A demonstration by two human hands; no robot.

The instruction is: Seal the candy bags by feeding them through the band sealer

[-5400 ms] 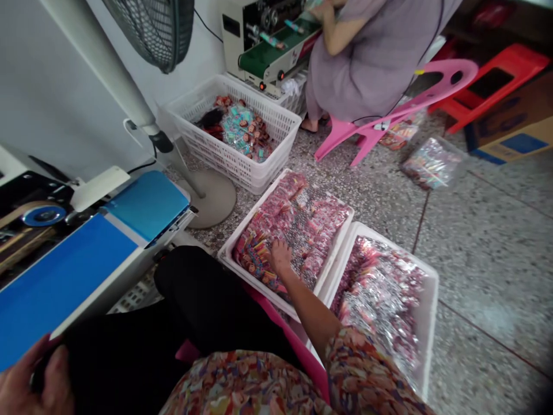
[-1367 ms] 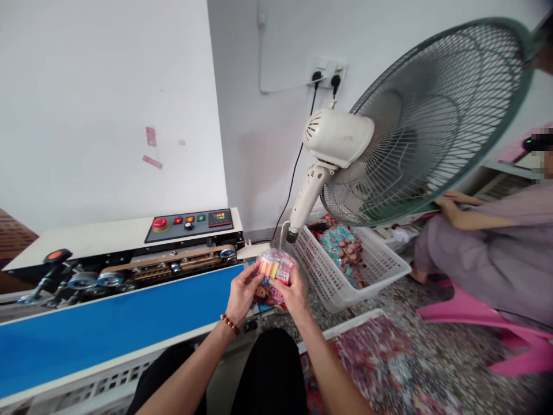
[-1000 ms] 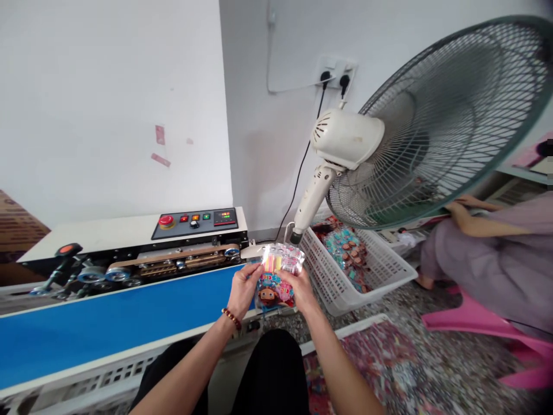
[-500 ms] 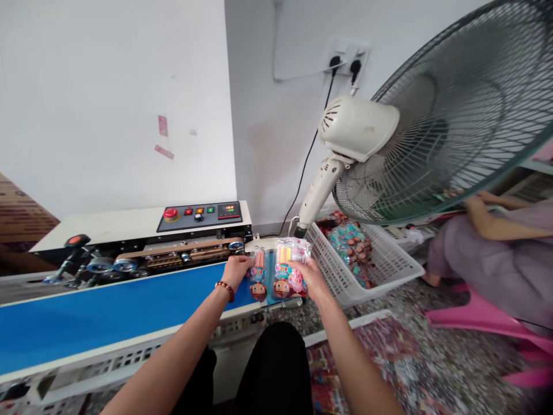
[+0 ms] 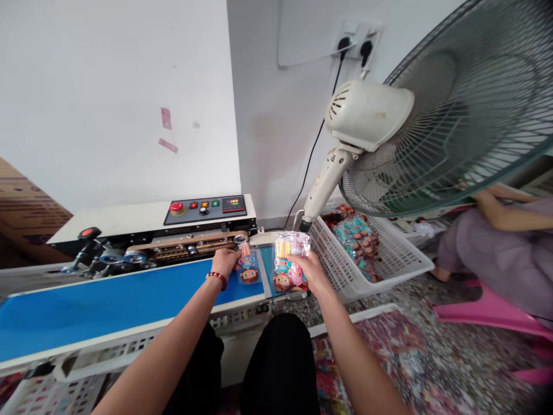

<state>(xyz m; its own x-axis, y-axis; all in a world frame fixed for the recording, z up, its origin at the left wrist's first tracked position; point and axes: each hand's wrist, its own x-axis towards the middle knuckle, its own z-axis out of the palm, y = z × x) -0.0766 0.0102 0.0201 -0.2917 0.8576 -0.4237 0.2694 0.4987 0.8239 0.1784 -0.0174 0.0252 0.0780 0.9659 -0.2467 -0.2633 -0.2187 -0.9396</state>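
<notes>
My left hand (image 5: 226, 264), with a beaded bracelet on its wrist, is closed on the left edge of a clear printed pouch (image 5: 248, 272) with a cartoon face. That pouch lies at the right end of the blue conveyor belt (image 5: 173, 300), its top edge at the rollers of a band sealing machine (image 5: 185, 245). My right hand (image 5: 311, 271) grips a small bunch of similar pouches (image 5: 283, 262) just past the belt's right end. Those pouches overlap, so how many there are cannot be made out.
A white basket (image 5: 404, 253) of filled pouches stands to the right, with another heap of packets (image 5: 367, 363) below. A large fan (image 5: 453, 127) leans over the right side. Behind it a person (image 5: 496, 248) sits by a pink stool (image 5: 484, 308). The control panel (image 5: 205, 208) tops the sealer.
My left hand has moved left with the single pouch, bringing its top edge to the rollers. My right hand still holds its bunch in nearly the same place. The view has shifted slightly.
</notes>
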